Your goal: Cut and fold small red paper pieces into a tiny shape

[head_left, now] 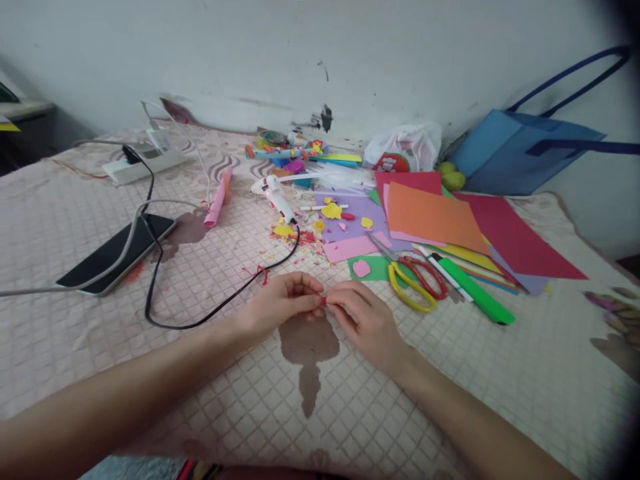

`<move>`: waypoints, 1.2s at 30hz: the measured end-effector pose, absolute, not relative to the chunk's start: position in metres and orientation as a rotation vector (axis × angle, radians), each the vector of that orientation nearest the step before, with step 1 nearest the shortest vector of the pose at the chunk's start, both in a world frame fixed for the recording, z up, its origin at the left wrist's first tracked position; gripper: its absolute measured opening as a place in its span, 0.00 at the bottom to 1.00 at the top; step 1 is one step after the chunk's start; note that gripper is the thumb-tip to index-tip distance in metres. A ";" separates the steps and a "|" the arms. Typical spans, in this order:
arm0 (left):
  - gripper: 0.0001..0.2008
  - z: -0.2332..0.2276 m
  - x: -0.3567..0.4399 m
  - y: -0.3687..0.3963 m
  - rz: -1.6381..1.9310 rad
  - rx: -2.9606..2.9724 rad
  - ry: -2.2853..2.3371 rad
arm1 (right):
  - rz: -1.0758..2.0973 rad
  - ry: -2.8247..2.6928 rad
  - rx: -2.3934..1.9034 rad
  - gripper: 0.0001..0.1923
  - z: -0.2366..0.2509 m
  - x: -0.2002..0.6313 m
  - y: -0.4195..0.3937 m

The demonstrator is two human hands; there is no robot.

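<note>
My left hand (293, 298) and my right hand (367, 320) meet over the middle of the bed-like surface. Between their fingertips is a tiny red piece (324, 301), mostly hidden; I cannot tell whether it is paper or foam. Both hands are closed in a pinch on it. Just beyond them lie small coloured scraps (305, 237) and a yellow cut-out shape (331, 211) on a purple sheet (360, 223). Scissors (413, 283) with yellow and red handles rest to the right of my right hand, near a pink cut-out (361, 268) on a green sheet.
A white glue gun (275, 199) lies behind the hands, its black cord (200, 325) looping left. A dark phone (120, 250) and power strip (143, 167) sit at left. Coloured sheets (435, 217), a green cutter (475, 290) and a blue bag (520, 150) are at right.
</note>
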State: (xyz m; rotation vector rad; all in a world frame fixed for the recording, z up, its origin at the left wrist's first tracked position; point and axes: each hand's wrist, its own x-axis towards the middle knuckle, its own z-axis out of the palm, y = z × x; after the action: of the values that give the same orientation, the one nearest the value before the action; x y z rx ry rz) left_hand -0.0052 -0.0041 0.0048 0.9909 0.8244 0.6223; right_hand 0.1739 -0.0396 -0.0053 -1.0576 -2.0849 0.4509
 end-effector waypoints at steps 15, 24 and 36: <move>0.13 0.006 -0.005 -0.006 0.684 0.928 0.784 | 1.616 -1.090 -0.998 0.05 -0.014 0.168 -0.035; 0.12 0.001 -0.004 -0.007 0.686 0.855 0.701 | 1.808 -0.849 -0.892 0.06 -0.014 0.166 -0.035; 0.14 0.001 -0.005 -0.006 0.716 0.990 0.768 | 1.744 -0.938 -0.922 0.05 -0.013 0.168 -0.033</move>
State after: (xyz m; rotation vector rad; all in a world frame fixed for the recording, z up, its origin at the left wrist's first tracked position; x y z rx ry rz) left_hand -0.0048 -0.0060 0.0013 0.9903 0.7679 0.7161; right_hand 0.1678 -0.0326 -0.0132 -0.9218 -0.9382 1.7437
